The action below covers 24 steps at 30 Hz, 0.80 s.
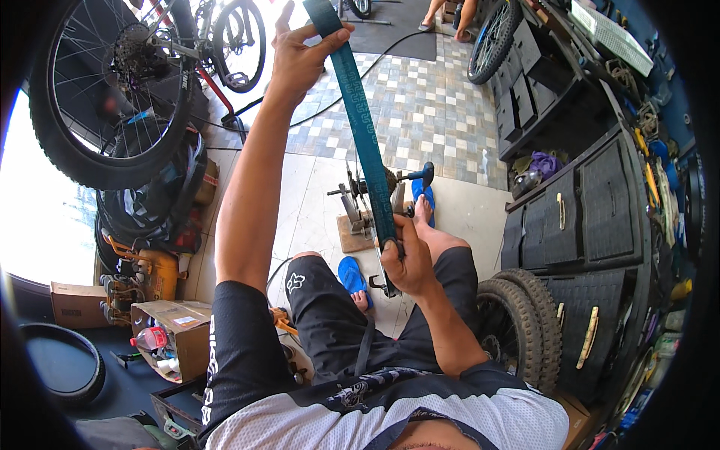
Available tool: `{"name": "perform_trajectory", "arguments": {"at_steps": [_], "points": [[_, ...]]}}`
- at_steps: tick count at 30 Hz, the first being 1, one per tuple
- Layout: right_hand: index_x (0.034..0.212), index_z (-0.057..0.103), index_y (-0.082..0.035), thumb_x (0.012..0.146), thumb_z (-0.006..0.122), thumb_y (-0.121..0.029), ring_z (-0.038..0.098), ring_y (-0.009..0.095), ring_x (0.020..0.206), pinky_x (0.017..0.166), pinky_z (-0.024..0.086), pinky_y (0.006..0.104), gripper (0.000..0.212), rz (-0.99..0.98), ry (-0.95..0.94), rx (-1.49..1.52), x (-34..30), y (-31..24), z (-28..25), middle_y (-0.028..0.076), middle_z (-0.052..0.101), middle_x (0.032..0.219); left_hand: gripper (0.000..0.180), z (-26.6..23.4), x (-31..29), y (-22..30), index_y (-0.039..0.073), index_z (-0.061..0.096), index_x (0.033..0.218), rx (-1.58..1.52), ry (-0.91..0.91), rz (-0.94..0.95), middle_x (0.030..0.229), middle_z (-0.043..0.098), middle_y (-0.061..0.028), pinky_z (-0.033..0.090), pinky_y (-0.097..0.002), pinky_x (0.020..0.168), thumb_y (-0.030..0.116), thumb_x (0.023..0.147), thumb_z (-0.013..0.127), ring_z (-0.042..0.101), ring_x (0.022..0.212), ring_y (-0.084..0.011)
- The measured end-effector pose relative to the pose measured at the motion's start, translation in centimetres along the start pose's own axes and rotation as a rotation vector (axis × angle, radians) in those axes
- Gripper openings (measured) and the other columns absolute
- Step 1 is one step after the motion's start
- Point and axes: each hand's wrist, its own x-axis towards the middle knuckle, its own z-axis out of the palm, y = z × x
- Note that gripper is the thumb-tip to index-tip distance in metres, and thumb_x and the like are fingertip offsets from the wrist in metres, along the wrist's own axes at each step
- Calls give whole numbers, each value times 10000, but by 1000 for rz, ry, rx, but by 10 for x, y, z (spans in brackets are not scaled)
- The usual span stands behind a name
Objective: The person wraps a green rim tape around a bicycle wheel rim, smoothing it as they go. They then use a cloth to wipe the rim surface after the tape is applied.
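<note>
The teal strip (360, 124) ran taut-looking from 11 o'clock down past the centre to 4 o'clock, held at both ends over a metal stand (352, 208). At 11 o'clock the left hand (300, 64) pinched it between thumb and fingers, one finger reaching past it; at 4 o'clock the right hand (410, 261) pressed its thumb onto the lower end, the other fingers curled together, their tips partly hidden.

The likeliest trouble was a slip: the strip looked smooth, so a weak pinch under an uneven pull could have let an end go or twisted the band. It also passed in front of the toothed gears (385, 182), whose points might have snagged or scored an edge if it sagged.

The strip was flat, long and narrow, with a repeating pale pattern. Beneath the stand lay a squared wooden block (349, 236), on smooth pale tiles (300, 180). Chunky rubber knobs covered the two tyres (536, 322) at 4 o'clock; at 3 o'clock, the dark drawers (606, 214) had a woven-looking face.
</note>
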Motion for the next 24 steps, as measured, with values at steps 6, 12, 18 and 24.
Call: {"name": "perform_trajectory", "arguments": {"at_steps": [6,12,18,24], "points": [[1404,490,58,1053,570,-238,680,139,828,757,563,292,466,-12,5,-29,-4,4,1,93,723,967,281,10,-1,-18,298,873,1131,150,-18,-6,1732,259,-261,294,-597,1255,450,895,863,128,1632,-401],[1398,490,71,1049,580,-229,686,155,828,752,568,301,469,-23,16,-29,-5,4,1,100,726,968,289,22,-14,-26,332,877,1104,267,12,-80,1757,179,-229,277,-627,1236,509,875,867,144,1590,-443],[1391,496,79,1048,581,-242,690,165,822,754,569,309,477,-30,22,-24,-3,3,1,111,731,958,301,25,-22,-36,298,887,1074,214,18,-136,1752,178,-215,297,-599,1229,488,842,911,123,1561,-456],[1389,505,71,1047,572,-237,692,165,815,753,568,311,465,-18,24,-26,-7,4,2,111,736,954,346,44,-25,-45,287,887,1076,219,2,-154,1753,193,-206,319,-581,1230,499,806,933,134,1563,-457]]}}
